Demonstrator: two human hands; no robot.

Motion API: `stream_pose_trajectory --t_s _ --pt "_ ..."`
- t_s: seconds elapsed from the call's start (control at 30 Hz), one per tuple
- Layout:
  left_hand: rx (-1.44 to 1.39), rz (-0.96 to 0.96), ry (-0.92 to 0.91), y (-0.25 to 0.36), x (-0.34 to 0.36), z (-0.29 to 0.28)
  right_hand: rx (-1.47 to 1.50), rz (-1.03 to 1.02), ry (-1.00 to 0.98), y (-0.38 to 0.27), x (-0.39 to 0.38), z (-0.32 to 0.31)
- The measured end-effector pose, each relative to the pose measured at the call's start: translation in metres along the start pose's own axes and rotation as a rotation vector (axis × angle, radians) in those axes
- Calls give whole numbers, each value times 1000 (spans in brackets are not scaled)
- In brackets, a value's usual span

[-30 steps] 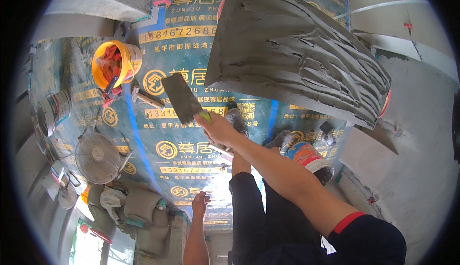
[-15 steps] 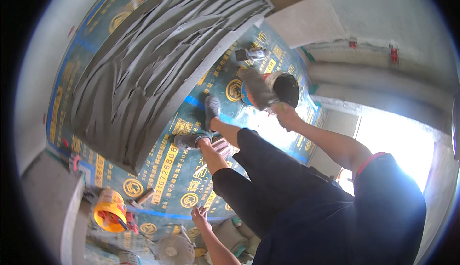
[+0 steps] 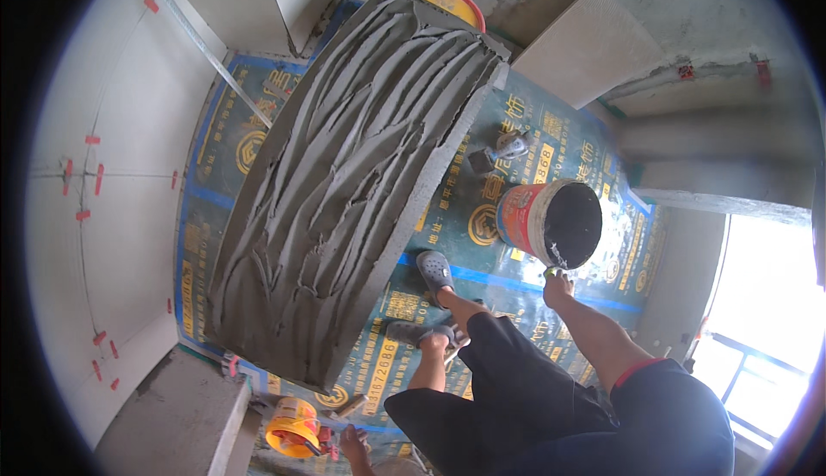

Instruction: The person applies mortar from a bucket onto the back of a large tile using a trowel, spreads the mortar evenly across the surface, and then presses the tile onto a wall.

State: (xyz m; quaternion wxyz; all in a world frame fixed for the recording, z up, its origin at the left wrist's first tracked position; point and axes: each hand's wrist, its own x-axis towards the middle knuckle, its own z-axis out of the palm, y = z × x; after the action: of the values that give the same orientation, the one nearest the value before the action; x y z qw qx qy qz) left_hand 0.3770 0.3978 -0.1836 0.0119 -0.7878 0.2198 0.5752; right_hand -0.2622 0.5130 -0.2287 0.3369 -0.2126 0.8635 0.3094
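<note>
While the big tile (image 3: 344, 192) leans tilted on the blue floor sheet (image 3: 508, 278), its upturned face coated edge to edge in grey mortar combed into long ridges, the person's right hand (image 3: 557, 287) is out at the rim of the mortar bucket (image 3: 551, 222). That hand is clenched around a handle with a green end, likely a trowel, though the blade is hidden in the dark of the bucket. The bucket stands just right of the tile's lower edge, near the person's grey sandal (image 3: 434, 270). The left hand (image 3: 433, 343) sits low by the knee, touching the black shorts, and whether it is curled or loose cannot be told from here. A second sandal (image 3: 404, 332) lies just beside it. Further out, a small grey tool (image 3: 509, 143) rests on the sheet above the bucket. At the bottom edge another person's hand (image 3: 351, 443) reaches near a yellow-orange bucket (image 3: 292, 427). To the left, pale tiles already laid carry red clips (image 3: 90, 179) along their joints.
</note>
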Motion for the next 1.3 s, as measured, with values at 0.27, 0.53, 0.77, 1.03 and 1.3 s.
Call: stream_pose_trajectory --t_s 0.27,0.53,0.77,1.03,1.3 --pt "456 695 198 133 67 -87 282 -462 273 -114 -31 -29" --pt "395 738 417 261 192 -198 498 -173 -51 -271 -173 20" --pt "519 1035 208 350 225 -168 1479 167 -800 -392 -252 171" --pt "681 707 -16 377 250 -163 2016 451 -780 -486 -316 166" --pt "721 646 -83 367 266 -155 2123 465 -684 -480 -314 184"
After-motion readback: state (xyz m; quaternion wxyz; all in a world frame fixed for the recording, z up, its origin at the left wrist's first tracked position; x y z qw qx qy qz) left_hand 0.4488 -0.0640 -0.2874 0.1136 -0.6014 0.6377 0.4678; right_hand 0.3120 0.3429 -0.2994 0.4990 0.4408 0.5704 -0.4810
